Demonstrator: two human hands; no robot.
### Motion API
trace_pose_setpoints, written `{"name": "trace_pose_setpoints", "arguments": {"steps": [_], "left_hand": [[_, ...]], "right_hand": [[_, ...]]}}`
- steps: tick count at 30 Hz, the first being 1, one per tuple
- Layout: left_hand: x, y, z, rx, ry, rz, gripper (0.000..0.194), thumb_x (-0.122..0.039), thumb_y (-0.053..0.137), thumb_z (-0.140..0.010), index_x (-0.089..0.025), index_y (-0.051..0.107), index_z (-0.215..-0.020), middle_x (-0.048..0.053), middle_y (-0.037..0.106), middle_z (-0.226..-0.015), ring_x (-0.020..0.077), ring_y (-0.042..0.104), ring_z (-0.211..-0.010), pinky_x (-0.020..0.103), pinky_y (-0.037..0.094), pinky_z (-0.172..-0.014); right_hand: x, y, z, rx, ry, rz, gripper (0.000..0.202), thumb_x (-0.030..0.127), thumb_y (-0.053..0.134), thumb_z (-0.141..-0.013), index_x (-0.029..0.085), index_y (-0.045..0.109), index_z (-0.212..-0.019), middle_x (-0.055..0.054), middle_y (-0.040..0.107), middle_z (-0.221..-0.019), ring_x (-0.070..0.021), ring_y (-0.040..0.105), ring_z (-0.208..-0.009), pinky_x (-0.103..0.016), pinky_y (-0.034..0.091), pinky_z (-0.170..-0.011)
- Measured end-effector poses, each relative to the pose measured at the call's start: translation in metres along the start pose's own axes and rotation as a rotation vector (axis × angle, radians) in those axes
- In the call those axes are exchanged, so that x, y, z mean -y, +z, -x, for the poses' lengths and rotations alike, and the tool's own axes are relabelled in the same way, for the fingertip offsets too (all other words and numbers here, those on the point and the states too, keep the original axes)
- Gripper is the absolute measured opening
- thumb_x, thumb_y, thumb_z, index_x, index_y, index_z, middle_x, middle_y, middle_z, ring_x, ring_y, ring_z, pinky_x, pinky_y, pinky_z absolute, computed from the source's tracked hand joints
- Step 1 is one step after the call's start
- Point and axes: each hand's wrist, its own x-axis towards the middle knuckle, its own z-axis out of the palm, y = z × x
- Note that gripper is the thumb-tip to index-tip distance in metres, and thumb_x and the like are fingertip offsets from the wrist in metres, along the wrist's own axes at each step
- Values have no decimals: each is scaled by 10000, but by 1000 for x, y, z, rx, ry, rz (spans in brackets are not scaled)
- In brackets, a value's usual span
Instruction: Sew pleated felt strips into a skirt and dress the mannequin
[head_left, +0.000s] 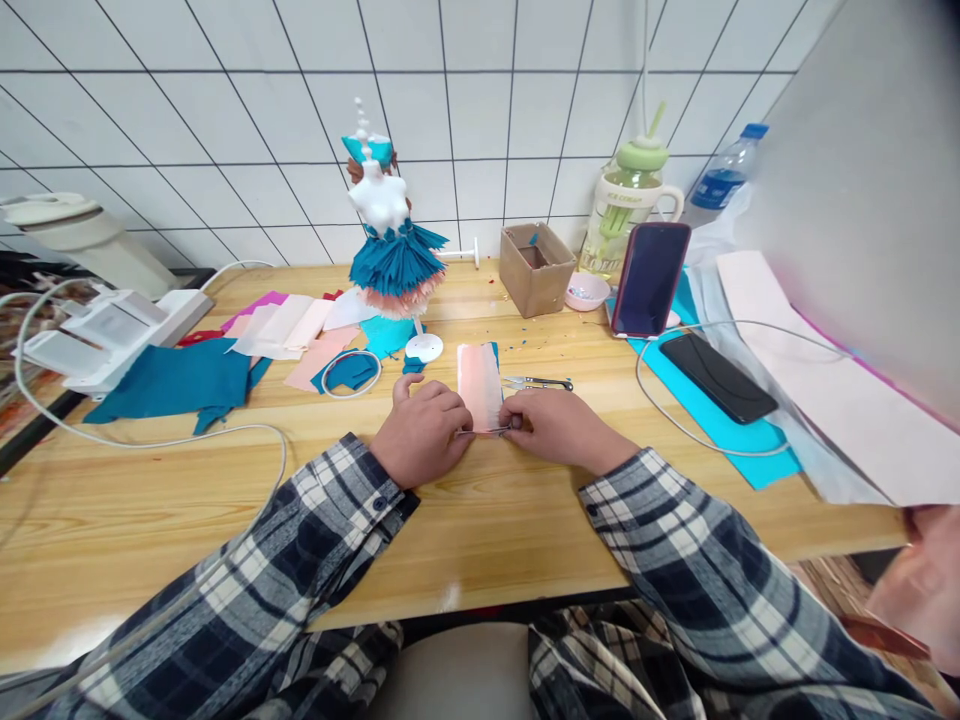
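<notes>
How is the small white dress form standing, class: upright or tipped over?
Upright: the dress form's white torso rises above its blue skirt, and the round white base rests on the table.

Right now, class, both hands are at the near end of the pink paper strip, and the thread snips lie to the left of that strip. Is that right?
Not quite: the head view shows the thread snips to the right of the pink paper strip. Both hands are indeed at its near end.
</notes>
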Motion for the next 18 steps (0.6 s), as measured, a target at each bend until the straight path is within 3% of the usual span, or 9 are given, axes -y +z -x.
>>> {"name": "trace_pose_setpoints", "arguments": {"steps": [5,9,18], "left_hand": [[0,1,1,-9,3,-6,141,-242,551,-822,-207,672,-757,32,680,-801,240,569,-900,581,216,-986],[0,1,0,-8,5,-3,150,-241,544,-822,-203,672,-754,36,680,-790,241,571,-888,582,223,-979],[0,0,1,0,-1,2,155,-258,539,-831,-212,670,-762,30,679,-792,240,565,-894,583,201,-986]], "right_hand": [[1,-3,2,-6,16,-46,250,346,704,-757,262,663,-988,41,662,-772,-132,561,-710,-240,289,-581],[2,-2,2,-22,0,-41,222,418,673,-793,257,681,-946,28,674,-786,-140,566,-723,-249,287,-590],[0,0,-1,-30,2,21,83,236,610,-803,246,689,-826,30,697,-794,-142,589,-747,-251,285,-585]]}}
